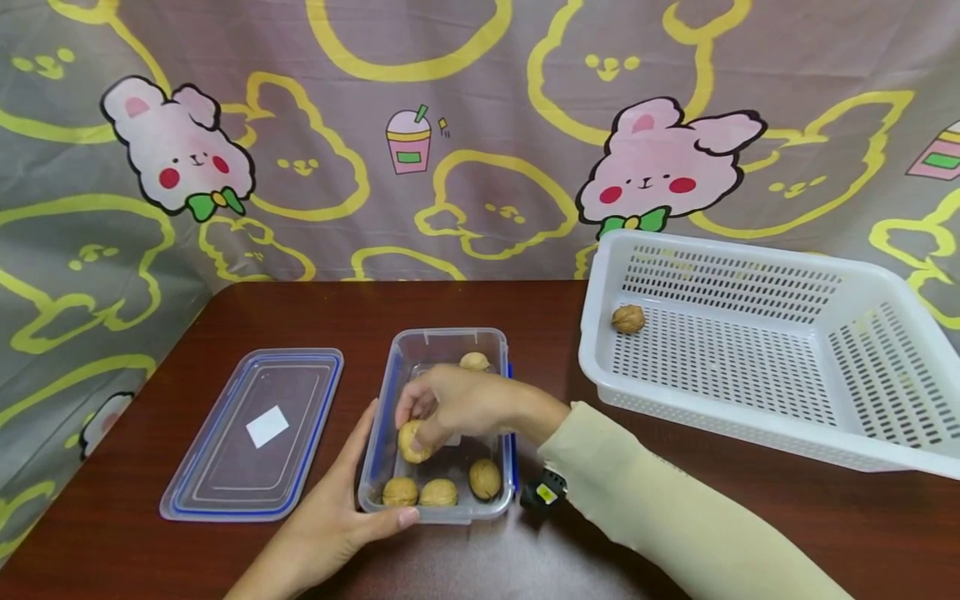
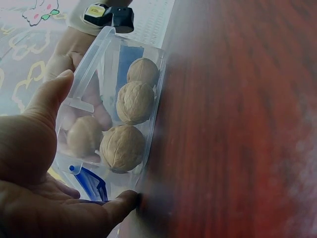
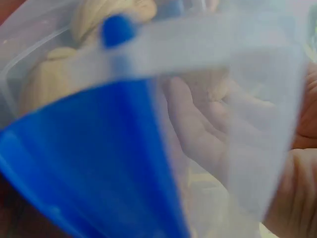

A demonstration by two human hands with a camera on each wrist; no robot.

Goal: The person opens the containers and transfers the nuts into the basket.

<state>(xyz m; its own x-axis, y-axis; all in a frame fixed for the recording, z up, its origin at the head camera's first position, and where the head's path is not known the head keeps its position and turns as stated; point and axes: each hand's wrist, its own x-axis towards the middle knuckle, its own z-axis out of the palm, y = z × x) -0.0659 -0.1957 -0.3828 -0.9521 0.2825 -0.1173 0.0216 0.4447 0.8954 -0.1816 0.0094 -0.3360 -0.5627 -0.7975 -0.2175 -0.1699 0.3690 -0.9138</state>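
A clear plastic food container [image 1: 450,333] with blue side clips stands on the table. My left hand [image 1: 326,521] grips its near left corner, thumb along the front rim and fingers against the left wall. Inside the container, my right hand [image 1: 457,408] pinches a walnut [image 1: 414,442] between thumb and fingers, close over the bottom. Two walnuts [image 1: 401,492] lie side by side at the front wall, another walnut [image 1: 485,479] is in the near right corner, and one more walnut [image 1: 474,362] shows at the back, partly behind the right hand. The left wrist view shows the front walnuts [image 2: 122,148] through the wall.
The container's clear lid [image 1: 288,467], blue-edged with a white label [image 1: 267,426], lies flat to the left. A white perforated basket [image 1: 720,375] stands at the right, one walnut [image 1: 628,318] in its left back corner. A printed curtain [image 1: 480,108] hangs behind the table.
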